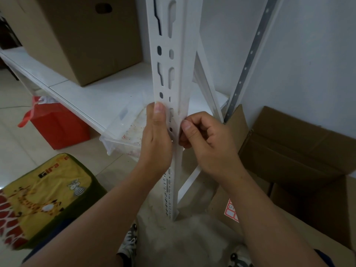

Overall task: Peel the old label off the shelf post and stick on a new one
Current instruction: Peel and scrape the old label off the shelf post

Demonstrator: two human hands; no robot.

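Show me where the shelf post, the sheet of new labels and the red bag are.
shelf post [174, 78]: head view, slotted front face above the hands.
label sheet [231, 211]: head view, red-bordered stickers beside the right forearm.
red bag [57, 128]: head view, its side.

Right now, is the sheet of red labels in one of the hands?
No: the sheet of red labels lies on flattened cardboard by the shelf post.

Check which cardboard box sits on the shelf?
The large closed cardboard box top left, standing on the white shelf; the other boxes lie on the floor at right.
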